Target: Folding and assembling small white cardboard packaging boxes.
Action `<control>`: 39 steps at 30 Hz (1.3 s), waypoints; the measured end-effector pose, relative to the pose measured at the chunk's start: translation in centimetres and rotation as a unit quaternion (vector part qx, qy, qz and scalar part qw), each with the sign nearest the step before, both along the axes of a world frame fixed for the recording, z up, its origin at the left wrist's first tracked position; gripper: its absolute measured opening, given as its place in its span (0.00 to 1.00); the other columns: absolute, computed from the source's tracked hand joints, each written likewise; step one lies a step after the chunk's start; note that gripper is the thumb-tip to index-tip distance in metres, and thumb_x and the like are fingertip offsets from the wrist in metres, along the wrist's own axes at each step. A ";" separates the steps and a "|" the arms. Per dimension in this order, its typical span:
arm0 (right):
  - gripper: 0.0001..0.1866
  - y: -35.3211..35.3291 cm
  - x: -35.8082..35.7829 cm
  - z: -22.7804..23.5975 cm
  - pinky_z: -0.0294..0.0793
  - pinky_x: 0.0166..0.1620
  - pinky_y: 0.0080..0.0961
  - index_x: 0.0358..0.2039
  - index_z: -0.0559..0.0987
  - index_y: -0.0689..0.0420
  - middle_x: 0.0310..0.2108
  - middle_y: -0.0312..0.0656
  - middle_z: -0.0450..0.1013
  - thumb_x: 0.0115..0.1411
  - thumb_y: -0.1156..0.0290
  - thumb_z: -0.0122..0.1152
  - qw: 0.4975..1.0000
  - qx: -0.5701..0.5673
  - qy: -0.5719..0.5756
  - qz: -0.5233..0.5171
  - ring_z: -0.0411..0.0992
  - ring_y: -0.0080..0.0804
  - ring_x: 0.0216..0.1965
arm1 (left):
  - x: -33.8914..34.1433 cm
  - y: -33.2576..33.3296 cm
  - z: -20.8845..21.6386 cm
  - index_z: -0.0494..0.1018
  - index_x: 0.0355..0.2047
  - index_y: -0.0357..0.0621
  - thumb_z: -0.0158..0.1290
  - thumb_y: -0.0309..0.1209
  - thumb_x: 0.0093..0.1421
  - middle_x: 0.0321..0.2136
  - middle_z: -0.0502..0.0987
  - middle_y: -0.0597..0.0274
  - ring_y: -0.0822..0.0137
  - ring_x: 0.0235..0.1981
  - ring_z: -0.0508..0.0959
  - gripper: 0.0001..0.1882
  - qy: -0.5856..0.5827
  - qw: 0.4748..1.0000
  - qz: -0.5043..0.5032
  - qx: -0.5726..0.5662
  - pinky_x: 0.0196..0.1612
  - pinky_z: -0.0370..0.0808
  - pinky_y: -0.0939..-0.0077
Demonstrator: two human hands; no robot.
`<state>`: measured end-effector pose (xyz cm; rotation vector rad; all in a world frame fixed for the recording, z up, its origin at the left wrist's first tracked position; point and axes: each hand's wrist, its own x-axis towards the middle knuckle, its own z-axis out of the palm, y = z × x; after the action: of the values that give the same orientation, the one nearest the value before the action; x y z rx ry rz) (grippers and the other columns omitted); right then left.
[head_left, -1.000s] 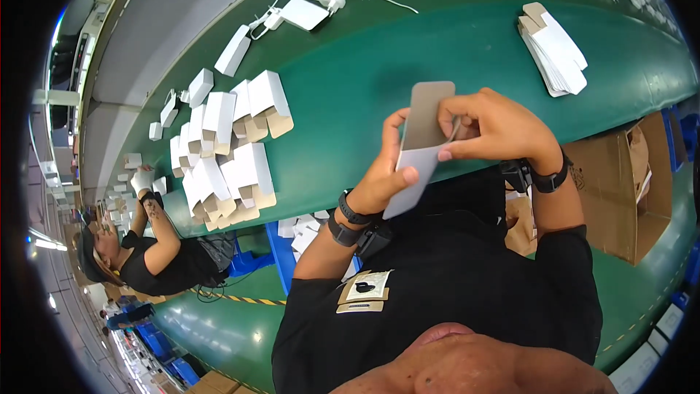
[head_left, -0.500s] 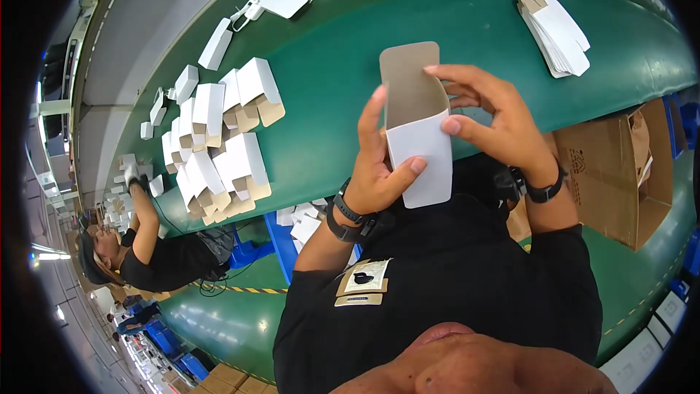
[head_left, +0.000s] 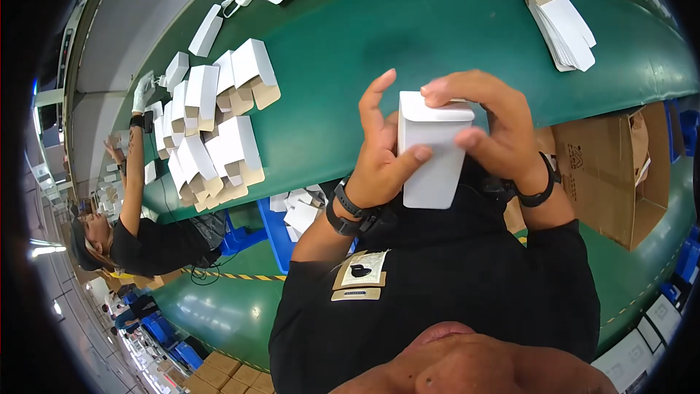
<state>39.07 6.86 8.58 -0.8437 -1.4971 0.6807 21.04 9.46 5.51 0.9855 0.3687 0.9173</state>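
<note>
Presently, reckoning from the white box (head_left: 430,164): far left, a co-worker's gloved hand (head_left: 142,93); nearer left, white cartons (head_left: 201,95), open-ended, too overlapped to count. Left hand (head_left: 380,164) clasps the box, thumb on its face, index finger raised. Box held at the green table (head_left: 328,80)'s near edge, flap (head_left: 430,111) folded over its end. Right hand (head_left: 503,128) arches over, one fingertip on the flap, thumb blurred; whether gripping, cannot tell. Table surface extends rightward from box to one flat-carton stack (head_left: 560,25); also right of box, one brown carton (head_left: 605,182) bears dark printing (head_left: 577,159).
</note>
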 end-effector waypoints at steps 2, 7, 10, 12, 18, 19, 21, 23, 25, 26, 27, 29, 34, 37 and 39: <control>0.08 0.1 0.6 0.0 0.75 0.48 0.32 0.33 0.82 0.62 0.41 0.48 0.78 0.58 0.70 0.64 0.998 -0.063 0.012 0.016 0.77 0.38 0.44 | -0.8 0.3 -0.2 0.34 0.68 0.50 0.59 0.30 0.60 0.50 0.71 0.39 0.55 0.50 0.75 0.48 0.089 0.987 -0.011 0.135 0.52 0.71 0.64; 0.07 -0.4 0.4 0.3 0.76 0.47 0.32 0.33 0.83 0.62 0.42 0.48 0.78 0.59 0.73 0.62 0.989 -0.143 0.040 0.001 0.77 0.38 0.43 | -1.3 0.2 0.0 0.33 0.68 0.48 0.59 0.26 0.58 0.51 0.71 0.38 0.54 0.51 0.75 0.50 0.133 0.965 -0.045 0.219 0.52 0.71 0.62; 0.07 -0.3 0.8 0.9 0.76 0.48 0.33 0.35 0.83 0.62 0.44 0.49 0.78 0.59 0.73 0.63 0.985 -0.168 0.015 0.021 0.78 0.40 0.44 | -0.9 -0.1 -0.3 0.37 0.68 0.47 0.58 0.27 0.59 0.49 0.72 0.41 0.56 0.50 0.75 0.47 0.118 0.975 -0.027 0.184 0.51 0.71 0.64; 0.07 -0.1 1.0 1.0 0.76 0.49 0.34 0.35 0.83 0.62 0.45 0.50 0.78 0.58 0.73 0.63 0.983 -0.180 0.002 0.032 0.78 0.41 0.44 | -0.9 0.1 -0.6 0.38 0.67 0.47 0.58 0.27 0.60 0.49 0.72 0.42 0.57 0.49 0.76 0.45 0.110 0.980 -0.018 0.166 0.51 0.71 0.64; 0.15 0.3 1.4 -0.6 0.70 0.57 0.37 0.45 0.80 0.61 0.51 0.49 0.75 0.58 0.71 0.62 0.988 -0.121 -0.091 0.032 0.72 0.45 0.54 | 0.0 1.8 -1.4 0.51 0.62 0.45 0.52 0.31 0.65 0.42 0.74 0.51 0.65 0.41 0.77 0.29 0.090 0.989 -0.005 0.116 0.44 0.73 0.71; 0.17 0.4 1.4 -1.0 0.68 0.59 0.38 0.48 0.79 0.61 0.53 0.49 0.74 0.59 0.70 0.62 0.988 -0.117 -0.099 0.015 0.71 0.46 0.57 | 0.2 2.3 -1.3 0.53 0.60 0.45 0.50 0.32 0.66 0.41 0.75 0.52 0.67 0.40 0.76 0.26 0.081 0.993 -0.017 0.081 0.42 0.73 0.72; 0.18 1.1 2.9 -1.5 0.66 0.60 0.38 0.50 0.78 0.60 0.55 0.49 0.73 0.59 0.70 0.62 0.984 -0.121 -0.134 -0.013 0.69 0.47 0.58 | 1.0 4.0 -1.7 0.53 0.60 0.45 0.50 0.33 0.66 0.41 0.75 0.53 0.68 0.39 0.76 0.25 0.120 0.990 -0.012 0.067 0.41 0.74 0.73; 0.22 2.2 6.0 -2.3 0.62 0.63 0.38 0.54 0.75 0.60 0.58 0.50 0.70 0.60 0.68 0.61 0.968 -0.132 -0.203 -0.064 0.65 0.49 0.62 | 2.2 6.9 -2.3 0.54 0.58 0.46 0.50 0.34 0.67 0.40 0.75 0.55 0.70 0.38 0.76 0.24 0.198 0.980 0.004 0.035 0.38 0.74 0.75; 0.25 3.9 11.0 -1.8 0.59 0.64 0.40 0.57 0.72 0.59 0.60 0.54 0.65 0.59 0.66 0.62 0.904 -0.061 -0.340 -0.252 0.62 0.53 0.63 | 3.4 11.8 -1.7 0.55 0.57 0.45 0.50 0.35 0.67 0.40 0.74 0.56 0.70 0.38 0.76 0.23 0.166 0.978 0.108 -0.068 0.38 0.75 0.76; 0.27 4.4 14.0 -2.6 0.60 0.63 0.42 0.57 0.71 0.60 0.60 0.56 0.65 0.59 0.64 0.63 0.823 -0.058 -0.435 -0.361 0.62 0.54 0.62 | 3.6 15.5 -2.4 0.55 0.57 0.45 0.51 0.35 0.67 0.41 0.74 0.56 0.68 0.39 0.76 0.23 0.173 0.966 0.179 -0.071 0.40 0.75 0.74; 0.28 4.3 16.7 -3.7 0.61 0.63 0.43 0.57 0.71 0.60 0.59 0.58 0.65 0.58 0.63 0.63 0.717 -0.052 -0.516 -0.466 0.62 0.54 0.62 | 3.3 19.7 -3.6 0.55 0.56 0.44 0.52 0.35 0.66 0.42 0.73 0.55 0.67 0.39 0.76 0.24 0.174 0.950 0.247 -0.074 0.41 0.75 0.73; 0.30 3.6 20.9 -6.1 0.63 0.61 0.43 0.57 0.72 0.61 0.58 0.61 0.65 0.58 0.59 0.64 0.659 -0.147 -0.563 -0.476 0.63 0.56 0.61 | 2.0 27.2 -5.9 0.55 0.56 0.43 0.53 0.33 0.64 0.45 0.72 0.53 0.65 0.42 0.75 0.24 0.225 0.906 0.357 -0.034 0.43 0.75 0.70; 0.30 2.7 22.0 -6.7 0.66 0.59 0.40 0.56 0.72 0.61 0.57 0.63 0.66 0.57 0.56 0.64 0.720 -0.249 -0.491 -0.422 0.65 0.58 0.58 | 0.5 33.2 -5.8 0.54 0.59 0.42 0.54 0.31 0.63 0.48 0.70 0.50 0.63 0.45 0.74 0.28 0.204 0.884 0.419 -0.039 0.45 0.75 0.68; 0.31 2.6 22.8 -5.9 0.65 0.60 0.40 0.56 0.73 0.60 0.58 0.62 0.65 0.56 0.56 0.65 0.725 -0.273 -0.473 -0.420 0.64 0.57 0.60 | 0.4 32.6 -5.4 0.53 0.62 0.42 0.53 0.30 0.63 0.48 0.69 0.48 0.60 0.47 0.74 0.30 0.215 0.897 0.384 -0.041 0.47 0.76 0.65; 0.31 2.3 23.4 -6.0 0.64 0.61 0.40 0.56 0.73 0.59 0.59 0.62 0.64 0.56 0.55 0.66 0.724 -0.295 -0.457 -0.424 0.64 0.56 0.60 | -0.2 30.7 -5.6 0.54 0.61 0.42 0.53 0.28 0.63 0.50 0.69 0.48 0.57 0.48 0.74 0.29 0.208 0.907 0.365 -0.032 0.49 0.76 0.63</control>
<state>62.43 9.15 2.62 -2.4322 -1.4361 -0.0521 20.84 40.11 -0.10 0.9888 1.1811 1.3498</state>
